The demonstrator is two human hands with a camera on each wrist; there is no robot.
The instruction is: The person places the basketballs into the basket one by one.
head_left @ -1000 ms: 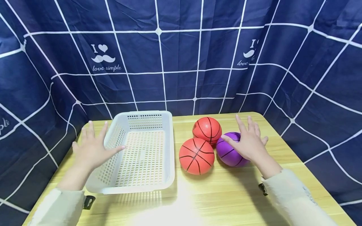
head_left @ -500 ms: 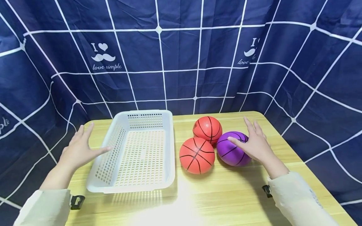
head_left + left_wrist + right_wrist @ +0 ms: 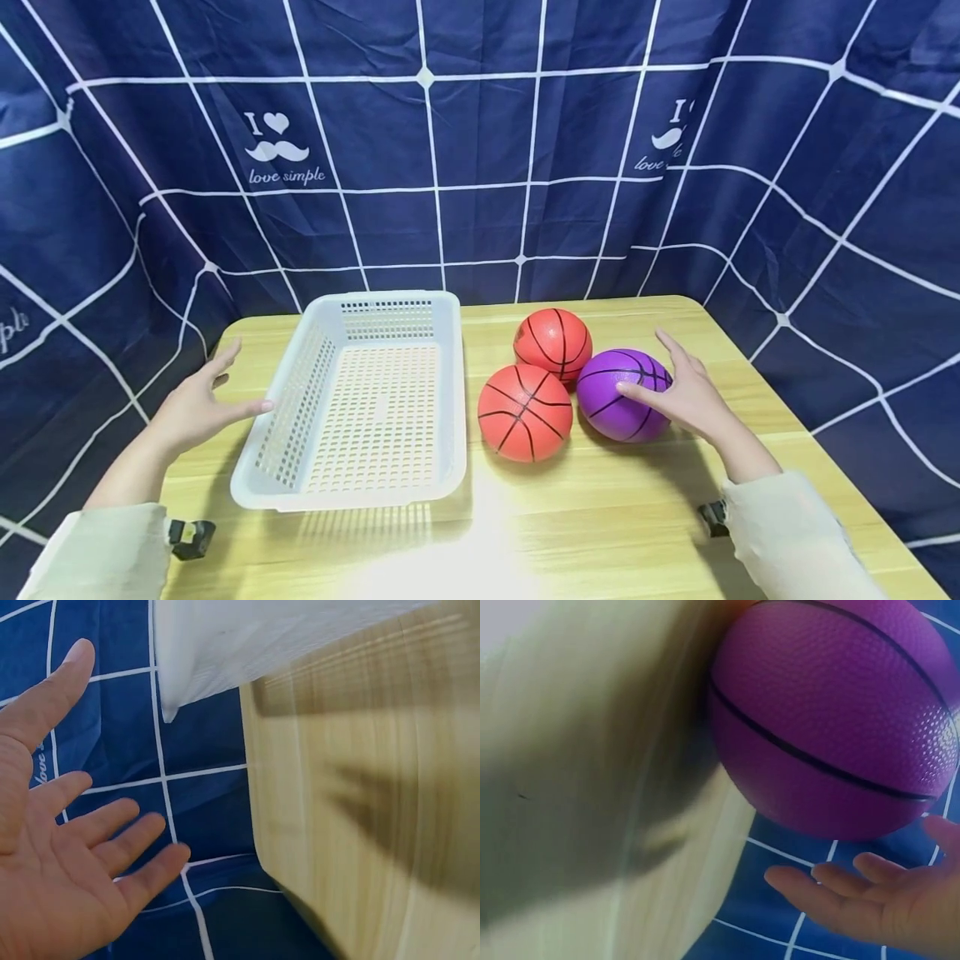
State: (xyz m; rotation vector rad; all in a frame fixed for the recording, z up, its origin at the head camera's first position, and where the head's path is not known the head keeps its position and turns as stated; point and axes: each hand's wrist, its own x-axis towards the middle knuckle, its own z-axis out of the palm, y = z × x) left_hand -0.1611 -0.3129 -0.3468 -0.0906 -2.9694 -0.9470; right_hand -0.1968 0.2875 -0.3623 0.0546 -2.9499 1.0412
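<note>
Standoff at the reaching stage, nothing gripped

So the right hand (image 3: 693, 400) hangs right by the purple ball (image 3: 618, 379), fingers open and only loosely bent, with the thumb crossing in front of the ball in the head view. The right wrist view shows a gap between ball and nearest fingers; can't tell if the thumb touches.

The left hand (image 3: 191, 412) is open too, fingers apart and holding nothing, just outside the left wall of the white basket (image 3: 454, 417).

The purple ball sits on the table (image 3: 585, 525), to the right of the front red ball (image 3: 525, 417) and the back red ball (image 3: 553, 337). They're bunched close, all three outside the basket.

My read: the step in hand is lining up on the purple ball. A grip from here calls for curling the right fingers round its far side, thumb opposite, without nudging the red ones. It looks wide for one hand, so I'd want a good spread.
</note>
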